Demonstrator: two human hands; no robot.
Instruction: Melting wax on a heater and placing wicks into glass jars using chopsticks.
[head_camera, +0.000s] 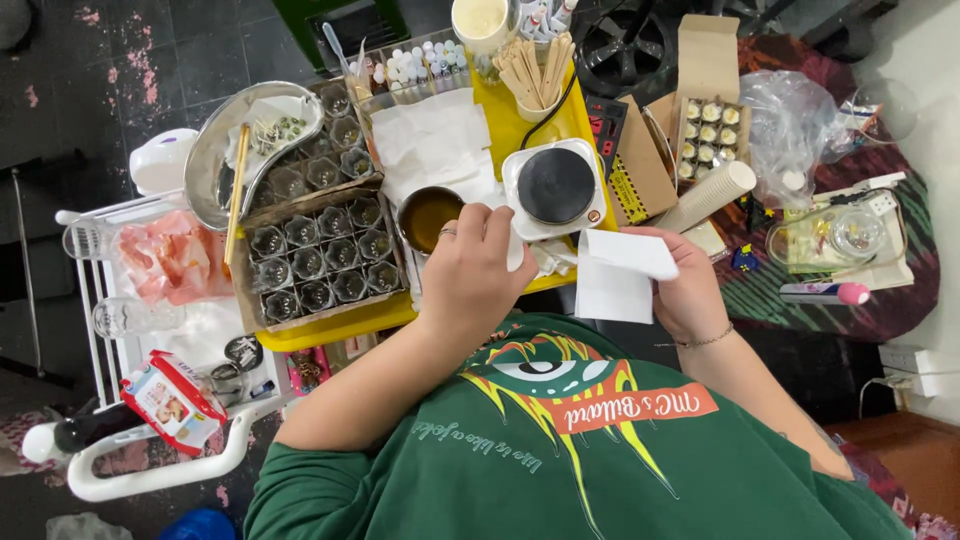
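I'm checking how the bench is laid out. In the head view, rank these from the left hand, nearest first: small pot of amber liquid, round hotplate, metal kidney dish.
From the left hand:
1. Small pot of amber liquid, just beside it.
2. Round hotplate, beyond, toward the right hand's side.
3. Metal kidney dish, far out on the left hand's side.

I see a tray (505, 125) at the scene's middle with a hotplate (556, 186) on its right part and a small pot (428, 217) just left of that. Left of the pot sits a box of small glass jars (318, 258), and a metal dish (250, 150) lies beyond it. My left hand (470, 275) hovers near the pot; my right hand (690, 290) holds a folded paper (620, 272) right of it. Far right stands a carton of jars (708, 138).
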